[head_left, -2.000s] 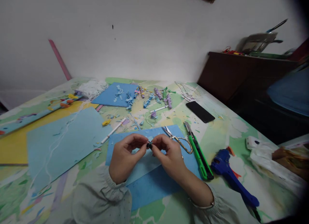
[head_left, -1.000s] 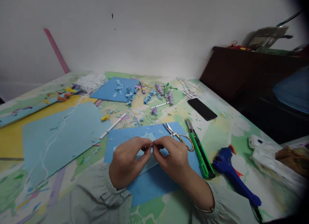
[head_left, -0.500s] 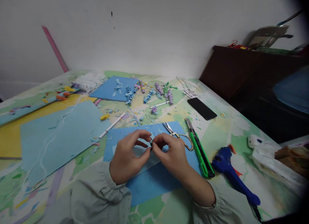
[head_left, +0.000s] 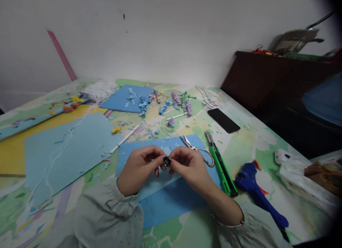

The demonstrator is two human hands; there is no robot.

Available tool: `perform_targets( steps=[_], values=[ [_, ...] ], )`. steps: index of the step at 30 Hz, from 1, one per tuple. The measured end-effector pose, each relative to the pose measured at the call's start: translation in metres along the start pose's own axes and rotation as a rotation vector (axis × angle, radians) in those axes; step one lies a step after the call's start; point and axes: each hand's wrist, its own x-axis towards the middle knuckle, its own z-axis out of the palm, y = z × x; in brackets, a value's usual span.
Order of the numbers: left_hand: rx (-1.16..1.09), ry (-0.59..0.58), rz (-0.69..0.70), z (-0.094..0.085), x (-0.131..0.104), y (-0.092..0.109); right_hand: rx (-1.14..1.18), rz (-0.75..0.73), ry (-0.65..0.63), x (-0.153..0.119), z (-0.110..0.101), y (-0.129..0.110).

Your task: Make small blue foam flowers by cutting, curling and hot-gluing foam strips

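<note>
Above the layered blue sheets [head_left: 171,207], holding a small dark piece [head_left: 167,161], too small to make out clearly. With the left hand [head_left: 141,168], pinching it between thumb and fingertips; with the right hand [head_left: 188,165], pinching it from the opposite side, fingers curled. Just beyond the right hand, scissors [head_left: 194,147] with gold handles, blades apart, partly over the blue sheets. Next to the scissors, a green cutter [head_left: 220,168], blade out, then a dark blue glue gun [head_left: 258,194], tilted across the patterned counter [head_left: 251,144]. Farther back on the right, a black phone [head_left: 223,120], flat. To the left, a pale blue sheet [head_left: 80,144], with a white stick [head_left: 124,140] slanting near one corner. Toward the wall [head_left: 160,37], fringed paper rolls [head_left: 188,108] in several colours, a blue pad [head_left: 114,102] strewn with scraps, and a tangle of white string [head_left: 100,91].
</note>
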Motion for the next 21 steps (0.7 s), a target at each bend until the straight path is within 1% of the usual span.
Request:
perform_targets(
  steps=[4, 9, 14, 21],
  values=[
    [-0.152, -0.004, -0.064, -0.0001, 0.0009, -0.0049, 0.161, 0.008, -0.026, -0.0001, -0.0002, -0.0025],
    [-0.307, 0.003, -0.145, 0.0028, 0.0013, -0.0095, 0.217, 0.007, -0.046, -0.0002, 0.0006, -0.002],
    [-0.386, 0.021, -0.187, 0.0042, 0.0002, -0.0064, 0.248, -0.02, -0.095, -0.0011, 0.0001, -0.004],
    [-0.43, 0.012, -0.21, 0.005, 0.0022, -0.0075, 0.257, -0.021, -0.108, -0.001, 0.0, -0.0052]
  ],
)
